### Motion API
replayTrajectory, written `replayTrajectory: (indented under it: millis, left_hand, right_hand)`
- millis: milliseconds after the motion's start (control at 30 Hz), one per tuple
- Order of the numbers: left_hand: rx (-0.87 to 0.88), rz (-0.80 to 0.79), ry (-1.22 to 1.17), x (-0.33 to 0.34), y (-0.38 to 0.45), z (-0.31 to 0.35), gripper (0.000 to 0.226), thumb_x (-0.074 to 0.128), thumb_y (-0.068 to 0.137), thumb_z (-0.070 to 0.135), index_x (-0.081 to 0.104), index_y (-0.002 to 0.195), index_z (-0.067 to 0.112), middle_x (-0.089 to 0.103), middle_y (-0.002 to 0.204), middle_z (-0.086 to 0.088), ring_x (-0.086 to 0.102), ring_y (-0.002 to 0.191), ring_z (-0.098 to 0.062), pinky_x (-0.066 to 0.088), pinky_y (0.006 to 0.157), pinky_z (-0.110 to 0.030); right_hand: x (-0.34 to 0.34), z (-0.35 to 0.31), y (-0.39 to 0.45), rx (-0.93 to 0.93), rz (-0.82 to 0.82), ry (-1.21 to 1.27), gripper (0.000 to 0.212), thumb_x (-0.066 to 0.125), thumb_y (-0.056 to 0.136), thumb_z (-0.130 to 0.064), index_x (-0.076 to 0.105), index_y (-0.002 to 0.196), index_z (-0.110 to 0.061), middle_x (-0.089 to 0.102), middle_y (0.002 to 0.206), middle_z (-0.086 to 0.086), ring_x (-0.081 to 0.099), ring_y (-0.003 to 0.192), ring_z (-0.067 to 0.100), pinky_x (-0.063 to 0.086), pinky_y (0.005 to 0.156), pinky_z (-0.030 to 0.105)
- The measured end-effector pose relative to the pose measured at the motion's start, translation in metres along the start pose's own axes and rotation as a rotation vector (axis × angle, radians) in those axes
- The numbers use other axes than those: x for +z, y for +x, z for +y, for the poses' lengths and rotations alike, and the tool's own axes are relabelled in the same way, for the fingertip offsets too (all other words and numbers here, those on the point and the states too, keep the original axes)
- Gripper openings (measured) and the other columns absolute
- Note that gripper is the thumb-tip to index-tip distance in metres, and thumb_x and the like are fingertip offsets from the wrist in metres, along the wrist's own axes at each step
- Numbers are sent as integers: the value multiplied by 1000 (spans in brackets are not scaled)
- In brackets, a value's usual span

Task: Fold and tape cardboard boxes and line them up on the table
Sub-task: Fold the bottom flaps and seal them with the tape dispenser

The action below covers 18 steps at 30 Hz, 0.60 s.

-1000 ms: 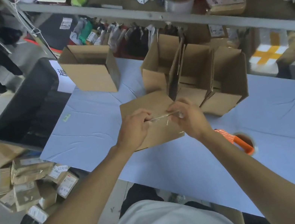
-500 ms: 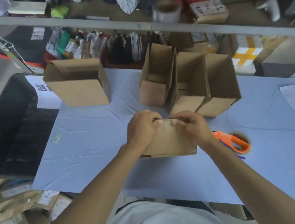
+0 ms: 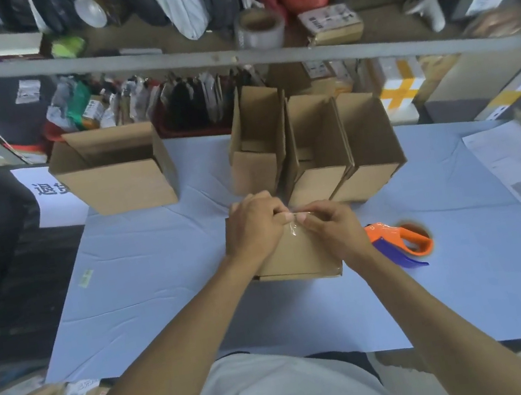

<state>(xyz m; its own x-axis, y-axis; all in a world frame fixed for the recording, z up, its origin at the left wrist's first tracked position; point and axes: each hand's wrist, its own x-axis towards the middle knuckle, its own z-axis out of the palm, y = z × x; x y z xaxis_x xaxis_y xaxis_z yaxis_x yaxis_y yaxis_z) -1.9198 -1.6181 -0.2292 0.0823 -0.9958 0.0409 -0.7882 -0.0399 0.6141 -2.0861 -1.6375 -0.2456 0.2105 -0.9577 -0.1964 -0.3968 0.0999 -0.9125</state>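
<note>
1. My left hand [image 3: 253, 224] and right hand [image 3: 332, 228] pinch clear tape [image 3: 296, 226] on the small brown cardboard box [image 3: 297, 255] mid-table [image 3: 163, 284].
2. Orange tape dispenser [image 3: 398, 239] lies just right.
3. Three open cardboard boxes [image 3: 313, 149] crowd directly behind my hands; a wider one [image 3: 115, 174] stands left.

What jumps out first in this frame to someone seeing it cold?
The two hands at the centre: the left hand and right hand pinch a strip of clear tape over the cardboard box on the blue table. Just right of it lies an orange tape dispenser. Behind stand three open boxes packed side by side, with a larger open box apart at the left.
</note>
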Motion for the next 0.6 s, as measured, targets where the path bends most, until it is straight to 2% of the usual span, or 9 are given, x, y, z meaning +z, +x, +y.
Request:
replayTrajectory:
  millis: [133, 233, 300, 400, 467, 533, 600]
  left_hand:
    - [60, -103, -35, -10, 5, -2, 13, 64, 89, 30, 74, 95, 23, 64, 96, 2, 57, 91, -18, 41, 80, -32]
    - [34, -111, -34, -16, 9, -10, 13, 64, 89, 24, 73, 84, 15, 62, 88, 0, 56, 85, -17, 42, 73, -30]
    - [21, -103, 2, -16, 9, -11, 15, 64, 90, 24, 70, 80, 14, 60, 85, 2, 53, 84, -16, 42, 72, -31]
    - [73, -136, 6, -18, 12, -10, 16, 61, 92, 27, 70, 86, 16, 59, 89, 2, 52, 86, -14, 43, 74, -30]
    - [87, -164, 21, -22, 14, -15, 14, 59, 93, 29, 70, 90, 20, 58, 92, 4, 52, 88, -12, 41, 72, -24]
    - [48, -137, 42, -22, 12, -21, 14, 58, 94, 26, 70, 89, 21, 54, 94, 6, 49, 90, -11, 35, 67, -19]
    - [5, -105, 51, -18, 9, -23, 12, 60, 94, 22, 69, 86, 19, 50, 95, 7, 47, 93, -12, 33, 67, -19]
  right_hand:
    - [0, 0, 1, 41, 67, 101, 11, 70, 88, -16, 79, 94, -16, 73, 98, -3, 65, 94, 11, 48, 82, 26]
    - [2, -2, 3, 54, 49, 77, 10, 71, 88, -18, 80, 92, -19, 73, 93, -11, 64, 85, -1, 45, 74, 14]
    - [3, -5, 4, 65, 31, 24, 9, 71, 87, -23, 79, 84, -28, 72, 86, -19, 63, 82, -5, 44, 66, 8]
    - [0, -9, 9, 89, 33, -69, 12, 72, 86, -31, 75, 75, -34, 71, 80, -21, 64, 80, 1, 46, 64, 13]
    - [-1, -8, 10, 106, 53, -22, 11, 74, 85, -29, 76, 74, -30, 72, 80, -15, 64, 79, 5, 47, 67, 20]
    - [0, -6, 7, 125, 70, 46, 9, 76, 83, -24, 78, 75, -22, 73, 80, -8, 66, 79, 12, 49, 68, 25]
    - [4, -4, 4, 125, 80, 66, 8, 76, 82, -22, 79, 76, -18, 73, 80, -5, 67, 77, 13, 51, 69, 26]
